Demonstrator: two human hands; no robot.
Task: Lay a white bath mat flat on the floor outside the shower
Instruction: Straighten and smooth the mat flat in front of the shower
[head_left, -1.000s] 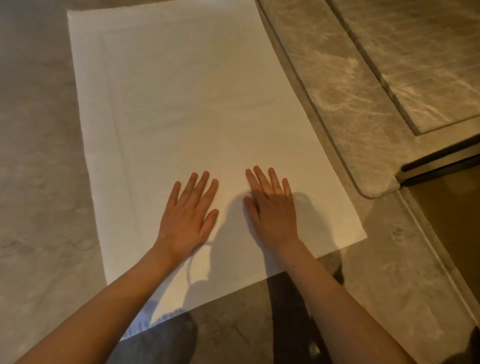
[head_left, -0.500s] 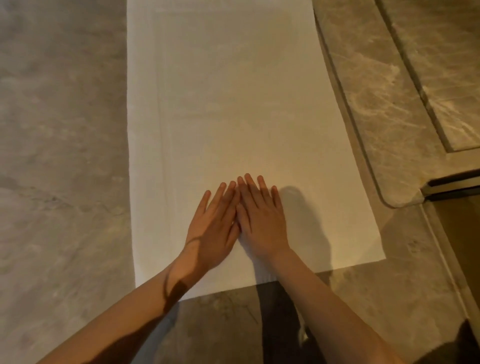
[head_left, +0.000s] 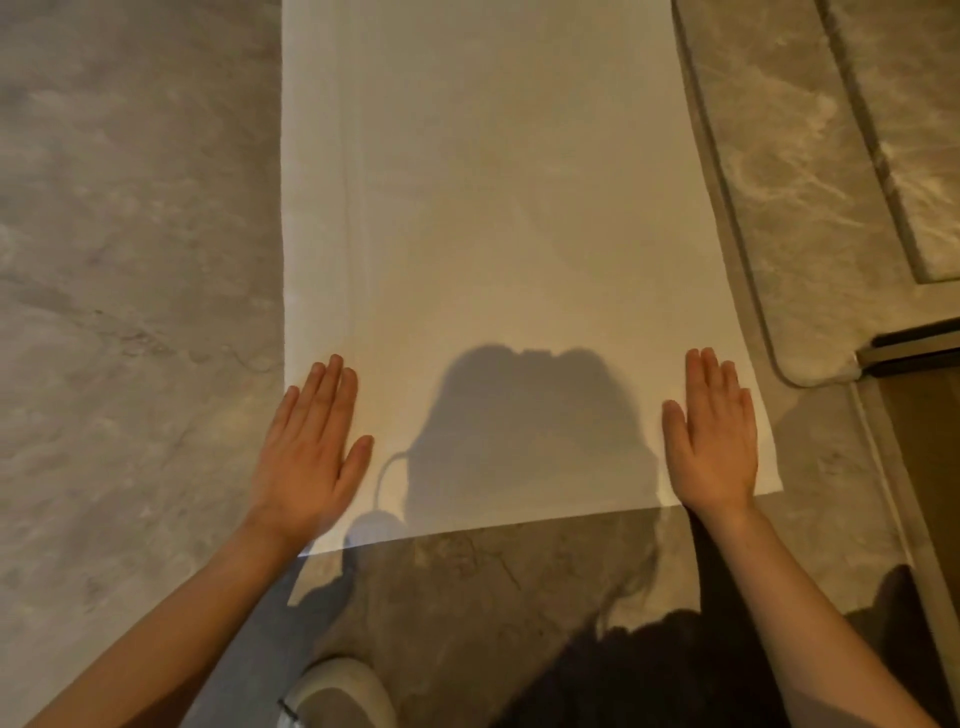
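**Mat spread out — little left but the finish**

Head view, the only one. The white bath mat (head_left: 493, 234) lies opened out on the marble floor (head_left: 130, 260), its long right edge running just beside the raised stone kerb (head_left: 769, 218) of the shower. A dark door track (head_left: 914, 345) meets that kerb at the right. The mat's far end runs out of the top of the picture, so I cannot tell how that end lies.

The left hand (head_left: 306, 457) is flat, fingers straight and together, pressing on the mat's near left corner; its outer side looks to overlap the edge onto the floor. The right hand (head_left: 711, 441) is likewise flat and straight-fingered, palm down on the near right corner, just inside the edge. Neither hand grips or pinches anything.

The visible surface shows no folds or bunching, only a woven border line down the left side and the person's shadow between the hands. The near edge is straight and sits on the floor.

As a judgement, the laying itself is done and this is the last smoothing — what is left is to lift the hands away and perhaps check the unseen far end.
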